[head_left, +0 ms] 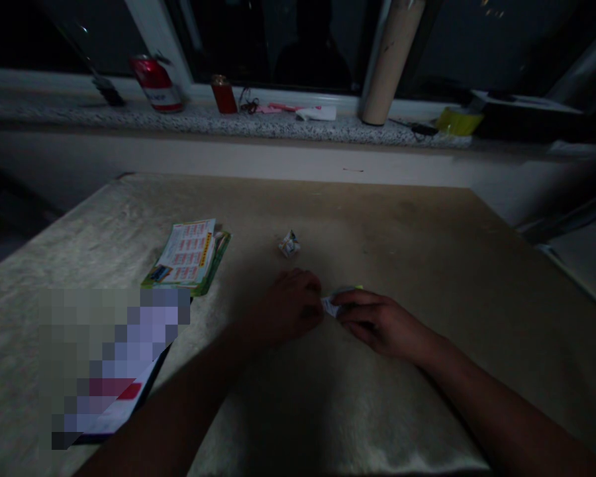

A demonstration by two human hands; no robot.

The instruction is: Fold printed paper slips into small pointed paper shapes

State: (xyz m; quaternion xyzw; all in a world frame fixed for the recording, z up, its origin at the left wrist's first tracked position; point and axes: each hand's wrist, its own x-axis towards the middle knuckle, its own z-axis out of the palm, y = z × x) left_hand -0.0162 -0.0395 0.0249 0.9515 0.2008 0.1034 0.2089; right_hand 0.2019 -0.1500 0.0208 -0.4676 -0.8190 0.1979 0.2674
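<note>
Both my hands meet over the middle of a beige table (427, 252). My left hand (291, 305) is closed, its fingers pinching one end of a small folded piece of printed paper (332, 306). My right hand (377, 321) is closed on the other end of the same paper, where a bit of yellow-green edge shows. A little beyond the hands lies a small crumpled, folded paper shape (289, 244) on its own.
A stack of printed leaflets (189, 257) lies to the left, with a blurred sheet (109, 358) nearer me. On the stone window sill (278, 126) stand a red can (156, 83), a small red container (223, 94), a cardboard tube (390, 63) and a yellow tape roll (459, 121).
</note>
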